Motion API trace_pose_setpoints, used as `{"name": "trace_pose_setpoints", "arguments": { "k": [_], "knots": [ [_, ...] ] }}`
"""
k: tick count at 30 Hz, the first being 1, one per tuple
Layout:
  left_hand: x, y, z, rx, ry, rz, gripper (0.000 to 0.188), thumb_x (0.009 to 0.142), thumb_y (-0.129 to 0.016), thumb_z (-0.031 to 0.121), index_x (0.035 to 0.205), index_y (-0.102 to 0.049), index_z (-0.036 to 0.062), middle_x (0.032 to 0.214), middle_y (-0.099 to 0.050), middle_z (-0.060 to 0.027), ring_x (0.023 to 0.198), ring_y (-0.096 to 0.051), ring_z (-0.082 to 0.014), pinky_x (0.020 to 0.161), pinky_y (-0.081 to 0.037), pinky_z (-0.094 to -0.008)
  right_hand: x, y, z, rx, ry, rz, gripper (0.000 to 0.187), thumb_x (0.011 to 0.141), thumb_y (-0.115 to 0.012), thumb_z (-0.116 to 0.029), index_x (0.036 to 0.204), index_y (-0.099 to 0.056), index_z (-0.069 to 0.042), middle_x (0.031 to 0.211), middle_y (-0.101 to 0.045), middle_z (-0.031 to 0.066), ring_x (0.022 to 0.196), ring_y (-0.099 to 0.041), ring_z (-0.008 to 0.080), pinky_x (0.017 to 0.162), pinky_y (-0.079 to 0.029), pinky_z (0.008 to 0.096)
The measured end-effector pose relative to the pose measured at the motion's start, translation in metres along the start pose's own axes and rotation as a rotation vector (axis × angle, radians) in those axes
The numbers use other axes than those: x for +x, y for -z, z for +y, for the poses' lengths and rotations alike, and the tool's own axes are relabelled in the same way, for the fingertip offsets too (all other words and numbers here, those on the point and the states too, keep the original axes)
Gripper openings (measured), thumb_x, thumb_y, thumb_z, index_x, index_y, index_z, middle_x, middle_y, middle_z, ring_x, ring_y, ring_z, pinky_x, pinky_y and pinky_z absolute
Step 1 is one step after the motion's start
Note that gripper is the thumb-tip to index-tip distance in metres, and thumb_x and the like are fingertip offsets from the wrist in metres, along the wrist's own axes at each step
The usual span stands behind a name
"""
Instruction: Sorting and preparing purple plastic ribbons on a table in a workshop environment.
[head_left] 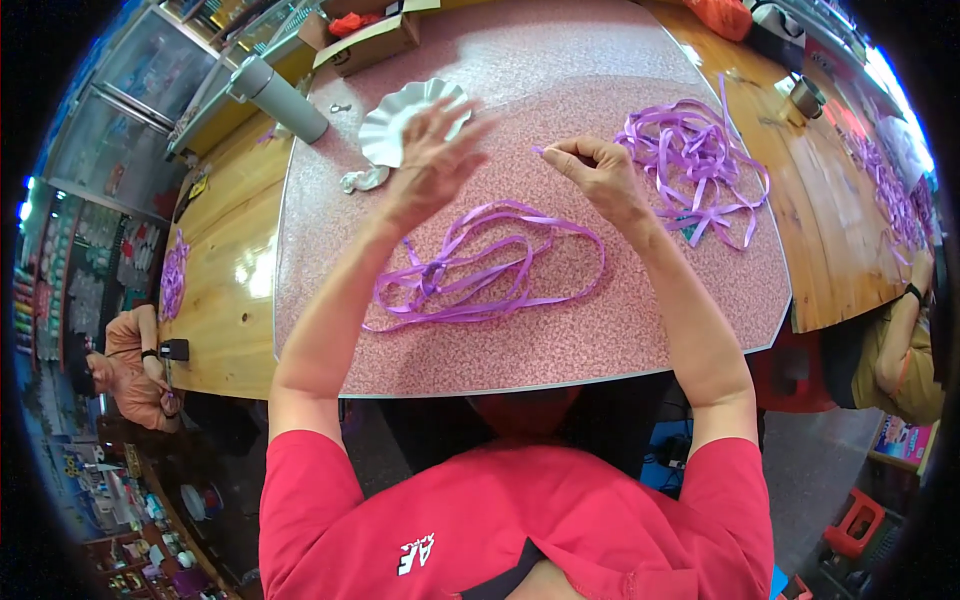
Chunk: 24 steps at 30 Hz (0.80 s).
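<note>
Left hand (440,155): released, fingers spread and blurred, overlapping the edge of a white scalloped dish (385,130) in view; whether it touches the dish, cannot tell. Right hand (603,178): thumb and forefinger pinched on a small purple scrap (538,150), raised in front of the pink speckled tabletop (560,350). Whether the scrap joins a longer strip, cannot tell.

Purple ribbon loops (520,301) lie on the tabletop between the forearms, nearer the person than both hands, gathered at a darker knot (432,278) toward their left side. Tangled purple ribbon pile (690,160) sits just right of the right hand, also on the tabletop.

Surroundings: crumpled white lump (365,180) just beside the dish, near side; grey tumbler (285,102) farther left; cardboard box (375,48) at the far edge, red material (352,23) inside.
</note>
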<state>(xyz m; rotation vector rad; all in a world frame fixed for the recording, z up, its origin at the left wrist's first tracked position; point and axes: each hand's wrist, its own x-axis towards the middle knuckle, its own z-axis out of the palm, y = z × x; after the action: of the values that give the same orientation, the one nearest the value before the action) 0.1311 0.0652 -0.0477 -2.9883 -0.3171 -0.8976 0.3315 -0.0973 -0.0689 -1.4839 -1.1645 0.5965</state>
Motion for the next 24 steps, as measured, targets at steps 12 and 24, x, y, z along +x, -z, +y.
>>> {"name": "trace_pose_setpoints", "arguments": {
  "k": [12,24],
  "knots": [
    [0.006,0.006,0.059,-0.612,0.169,0.034,0.02,0.086,-0.071,0.016,0.103,-0.071,0.0047,0.096,-0.071,-0.0107,0.09,-0.068,-0.023,0.081,-0.051,-0.034,-0.013,-0.007,-0.017,0.061,0.057,-0.137,0.019,0.091,-0.069,-0.018,0.1,-0.073,-0.001,0.082,-0.065,-0.0025,0.073,-0.053,0.005,0.063,-0.043,0.0217],
    [-0.001,0.013,0.058,-0.616,0.424,-0.21,0.018,0.091,-0.067,0.016,0.099,-0.067,0.0,0.087,-0.069,-0.0088,0.08,-0.062,-0.0131,0.073,-0.049,-0.0304,-0.015,-0.014,-0.013,-0.173,0.379,-0.109,0.014,0.086,-0.073,-0.011,0.097,-0.072,-0.002,0.078,-0.064,0.003,0.068,-0.054,0.0072,0.058,-0.044,0.0251]
  ]
}}
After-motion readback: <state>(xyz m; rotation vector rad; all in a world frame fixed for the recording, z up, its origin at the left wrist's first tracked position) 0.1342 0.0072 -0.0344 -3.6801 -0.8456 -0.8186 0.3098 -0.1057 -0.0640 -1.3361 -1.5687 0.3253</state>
